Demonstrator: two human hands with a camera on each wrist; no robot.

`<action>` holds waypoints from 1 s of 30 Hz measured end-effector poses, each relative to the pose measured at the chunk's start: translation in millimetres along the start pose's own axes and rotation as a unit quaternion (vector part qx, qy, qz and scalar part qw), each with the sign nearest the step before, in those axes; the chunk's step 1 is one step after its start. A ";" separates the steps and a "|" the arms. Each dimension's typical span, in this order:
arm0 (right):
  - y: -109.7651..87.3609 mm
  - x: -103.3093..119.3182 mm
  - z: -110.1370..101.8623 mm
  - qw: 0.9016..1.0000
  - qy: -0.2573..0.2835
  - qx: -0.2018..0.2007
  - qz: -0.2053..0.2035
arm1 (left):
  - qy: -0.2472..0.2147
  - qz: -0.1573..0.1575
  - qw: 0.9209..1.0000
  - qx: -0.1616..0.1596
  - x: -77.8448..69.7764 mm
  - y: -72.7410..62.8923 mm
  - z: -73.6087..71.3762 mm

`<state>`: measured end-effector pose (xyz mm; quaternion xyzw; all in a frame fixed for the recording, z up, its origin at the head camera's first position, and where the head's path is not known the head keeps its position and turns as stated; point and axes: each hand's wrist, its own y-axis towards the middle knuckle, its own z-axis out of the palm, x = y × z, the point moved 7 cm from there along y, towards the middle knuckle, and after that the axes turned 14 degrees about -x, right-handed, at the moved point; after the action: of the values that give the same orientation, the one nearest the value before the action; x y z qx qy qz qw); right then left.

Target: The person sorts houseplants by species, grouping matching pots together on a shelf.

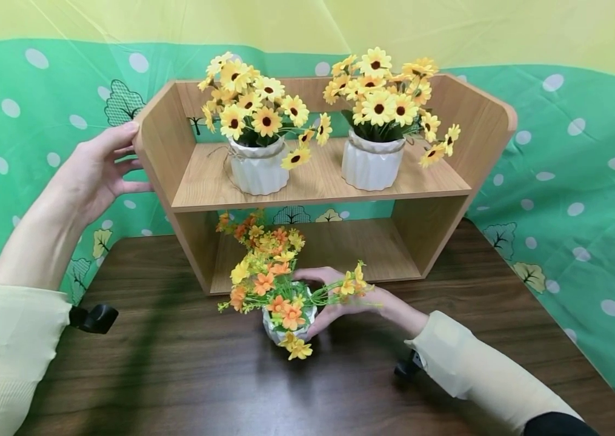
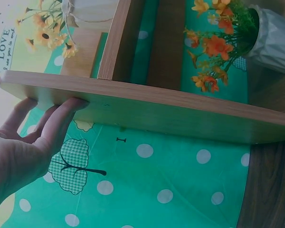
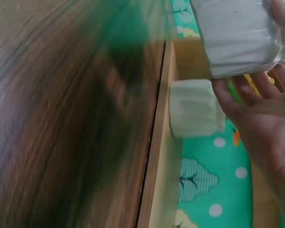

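Note:
My right hand (image 1: 353, 304) grips a white ribbed flowerpot (image 3: 244, 40) with orange and yellow flowers (image 1: 265, 283), in front of the shelf's lower level. Its thumb and fingers go round the side of the pot, and the pot tilts toward me in the head view. My left hand (image 1: 86, 175) touches the outer face of the left side panel (image 1: 162, 145) of the wooden shelf (image 1: 312, 181) with its fingertips, near the upper end. Behind the held pot, a second white pot (image 3: 194, 108) stands at the left of the lower level, mostly hidden in the head view.
On the upper level stand two white pots, a left one (image 1: 260, 169) and a right one (image 1: 371, 162), both with yellow daisies. The shelf rests on a dark wooden table (image 1: 203, 375). A green and yellow patterned cloth (image 1: 574, 151) hangs behind and beside it.

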<state>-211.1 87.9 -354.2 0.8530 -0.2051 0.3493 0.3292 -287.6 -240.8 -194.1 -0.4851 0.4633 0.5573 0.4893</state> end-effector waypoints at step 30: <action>-64.0 -55.2 -89.3 0.959 -0.019 -0.085 0.269 | 0.008 -0.003 1.000 0.000 0.2 -1.3 0.7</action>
<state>-252.2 202.2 -373.1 0.7417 -0.4620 0.3897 0.2908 -286.3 -240.0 -194.2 -0.4910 0.4659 0.5522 0.4867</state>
